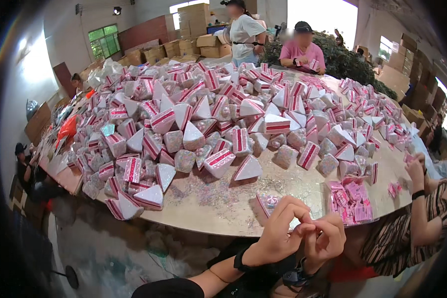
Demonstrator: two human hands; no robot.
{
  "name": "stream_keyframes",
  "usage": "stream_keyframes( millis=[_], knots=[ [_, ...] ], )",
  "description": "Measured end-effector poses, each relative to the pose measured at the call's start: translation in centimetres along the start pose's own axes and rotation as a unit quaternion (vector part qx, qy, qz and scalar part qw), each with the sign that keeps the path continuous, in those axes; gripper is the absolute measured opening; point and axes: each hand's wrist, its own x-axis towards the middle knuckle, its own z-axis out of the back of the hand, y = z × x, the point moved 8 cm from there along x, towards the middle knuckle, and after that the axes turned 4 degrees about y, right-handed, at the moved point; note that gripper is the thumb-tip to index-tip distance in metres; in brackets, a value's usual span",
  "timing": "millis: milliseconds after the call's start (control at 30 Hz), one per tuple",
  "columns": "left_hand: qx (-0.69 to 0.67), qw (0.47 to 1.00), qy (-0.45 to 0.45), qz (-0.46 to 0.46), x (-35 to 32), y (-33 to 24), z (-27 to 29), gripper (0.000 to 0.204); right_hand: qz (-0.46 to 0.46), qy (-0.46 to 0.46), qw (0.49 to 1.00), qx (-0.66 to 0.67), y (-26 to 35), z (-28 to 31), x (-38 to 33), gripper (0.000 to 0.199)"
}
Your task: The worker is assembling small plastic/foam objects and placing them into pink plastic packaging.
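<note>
My left hand (282,227) and my right hand (328,237) are raised over the table's near edge, thumbs and fingers pinched together with the fingertips meeting. Whatever lies between them, if anything, is too small to make out. Just behind the left hand, a glittery cake-slice ornament (266,202) rests on the tabletop, partly hidden by the fingers. To the right of my hands lies a heap of small pink printed tags (351,199) on clear plastic. A wedge ornament with a white top (248,169) sits a bit farther off.
A large mound of pink-and-white cake-slice ornaments (184,116) covers much of the table (198,211). Loose glitter is scattered near its front. A person in a striped garment (407,233) works close at my right; a person in pink (305,52) sits across. Cardboard boxes (211,45) line the back.
</note>
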Motion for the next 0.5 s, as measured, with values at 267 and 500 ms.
stream_keyframes(
  millis=[267,500],
  knots=[
    [-0.065,0.991,0.014,0.113,0.0,1.9,-1.1,0.015,0.081,-0.019,0.986,-0.147,0.1,-0.2,0.2,0.015],
    [0.027,0.993,0.028,0.116,-0.1,1.2,-1.4,0.016,0.079,0.006,0.987,-0.141,-1.3,0.5,0.0,0.013]
  ],
)
